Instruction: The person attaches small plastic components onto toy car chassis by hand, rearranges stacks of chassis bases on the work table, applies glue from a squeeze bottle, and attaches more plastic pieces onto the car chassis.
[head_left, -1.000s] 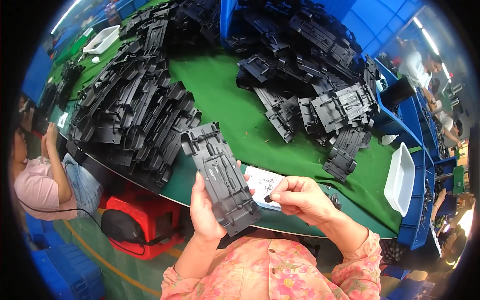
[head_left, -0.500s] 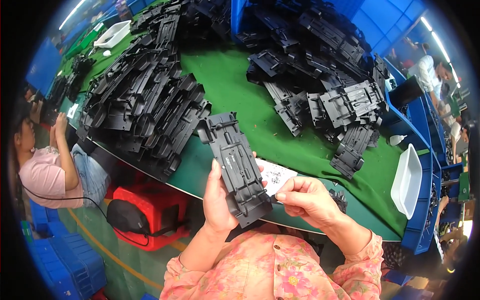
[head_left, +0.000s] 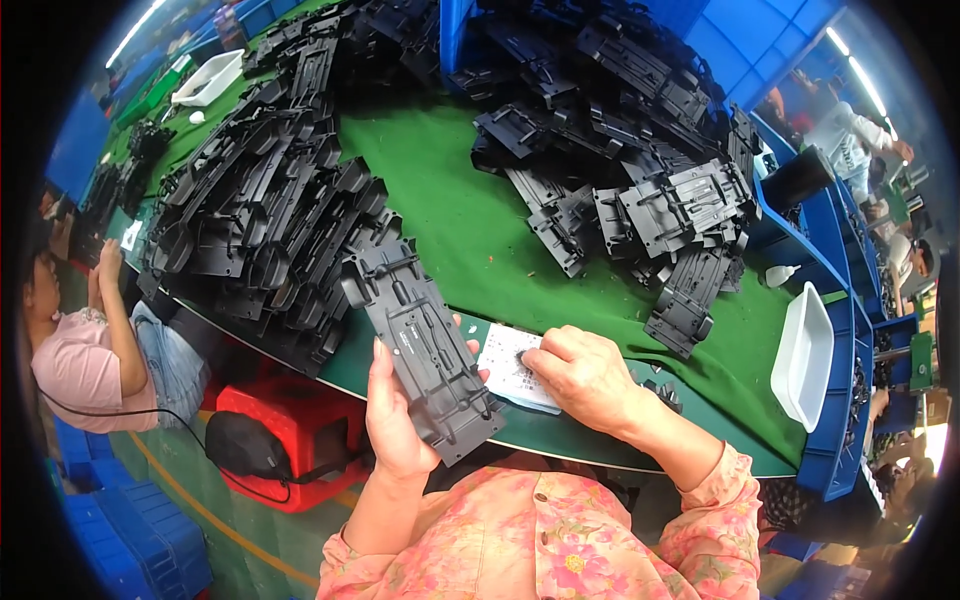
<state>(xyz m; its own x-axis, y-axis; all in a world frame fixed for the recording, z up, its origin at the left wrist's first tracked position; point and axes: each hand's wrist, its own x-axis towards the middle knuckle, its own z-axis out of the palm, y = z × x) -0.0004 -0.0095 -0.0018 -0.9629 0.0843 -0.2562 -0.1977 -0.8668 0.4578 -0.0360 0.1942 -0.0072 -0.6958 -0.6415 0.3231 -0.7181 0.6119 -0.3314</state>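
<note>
My left hand (head_left: pixel 395 415) is wrapped round the side of a long black moulded plastic chassis (head_left: pixel 425 345), held tilted above the table's near edge. Its ribbed face with small posts points up at me. Beside it on the table lies a white printed sheet (head_left: pixel 505 362) with a small cluster of tiny dark pieces (head_left: pixel 523 358) on it. Over that cluster, the fingertips of my right hand (head_left: pixel 585 375) are pinched together and touch the sheet or the pieces. Whatever sits between those fingertips is too small to make out.
Black chassis lie in a big heap at the left (head_left: pixel 260 210) and another at the back right (head_left: pixel 640 150), on green cloth (head_left: pixel 430 190). A white tray (head_left: pixel 803 360) stands at the right beside blue bins (head_left: pixel 850 370). A co-worker in pink (head_left: pixel 85 355) sits at the left.
My right hand has moved left, down onto the small dark pieces on the sheet. The chassis in my left hand has shifted left and slightly down. The whole view has also shifted a little.
</note>
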